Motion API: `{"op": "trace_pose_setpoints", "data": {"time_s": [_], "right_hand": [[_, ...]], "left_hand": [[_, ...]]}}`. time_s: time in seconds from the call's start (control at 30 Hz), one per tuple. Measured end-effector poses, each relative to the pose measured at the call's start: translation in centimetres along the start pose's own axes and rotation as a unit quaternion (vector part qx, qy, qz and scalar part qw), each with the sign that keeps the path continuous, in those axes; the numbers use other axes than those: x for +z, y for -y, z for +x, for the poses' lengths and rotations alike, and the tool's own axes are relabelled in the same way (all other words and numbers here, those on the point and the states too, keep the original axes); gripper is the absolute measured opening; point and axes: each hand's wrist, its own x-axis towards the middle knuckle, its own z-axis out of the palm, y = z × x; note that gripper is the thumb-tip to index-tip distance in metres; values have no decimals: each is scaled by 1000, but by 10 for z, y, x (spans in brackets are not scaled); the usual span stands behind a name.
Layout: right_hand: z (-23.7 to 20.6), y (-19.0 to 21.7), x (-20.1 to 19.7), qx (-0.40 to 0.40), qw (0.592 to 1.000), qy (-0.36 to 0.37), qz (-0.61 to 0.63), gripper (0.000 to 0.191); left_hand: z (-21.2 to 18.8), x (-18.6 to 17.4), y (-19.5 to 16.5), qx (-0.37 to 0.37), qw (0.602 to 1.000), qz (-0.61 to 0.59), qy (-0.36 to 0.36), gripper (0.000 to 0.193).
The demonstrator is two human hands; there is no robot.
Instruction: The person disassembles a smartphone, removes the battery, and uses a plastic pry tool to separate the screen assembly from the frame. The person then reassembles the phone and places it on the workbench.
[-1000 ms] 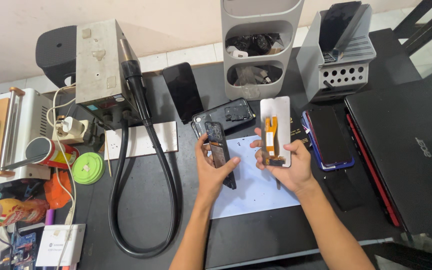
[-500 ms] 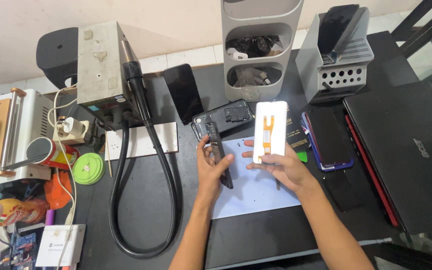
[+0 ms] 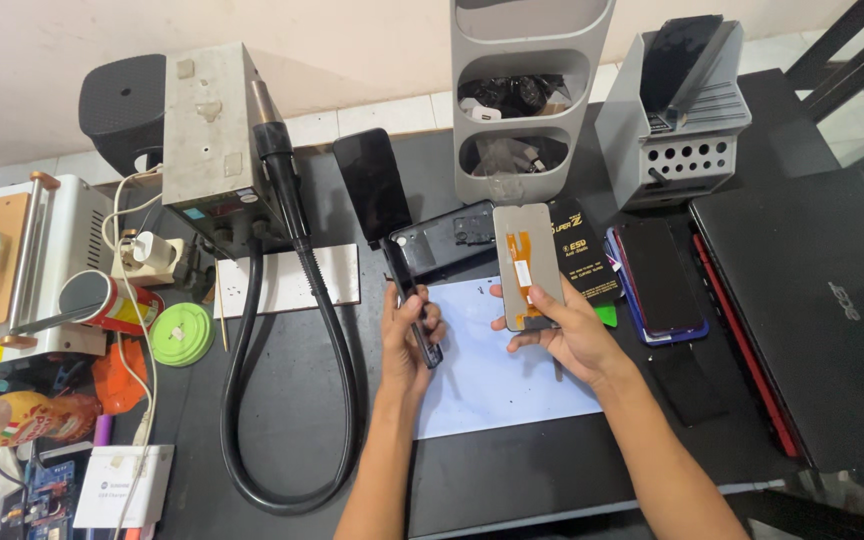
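Grey organiser (image 3: 530,100), 2 bins, maybe cables; right hand (image 3: 564,330) holding screen panel (image 3: 525,262)

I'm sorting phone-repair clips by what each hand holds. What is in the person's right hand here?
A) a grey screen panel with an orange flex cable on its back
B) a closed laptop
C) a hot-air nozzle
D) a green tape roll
A: the right hand holds the grey screen panel upright, its orange flex cable facing the camera.

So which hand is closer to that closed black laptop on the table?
Right. The right hand, holding a phone screen panel, is nearer the laptop. The left hand, holding a phone frame, sits farther away.
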Motion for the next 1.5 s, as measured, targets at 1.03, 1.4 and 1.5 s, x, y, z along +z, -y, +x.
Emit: {"op": "trace_pose_setpoints", "data": {"time_s": [1.03,1.4,1.5], "right_hand": [[30,59,-4,-136,939,-94,-301,29],[103,56,21,1,946,-42,-322,40],[107,54,26,-12,940,-39,-339,43]], "left_hand": [[-7,6,8,-297,912,128,253,59],[-5,7,6,-316,907,92,263,60],[-5,7,7,-323,902,85,273,58]]}}
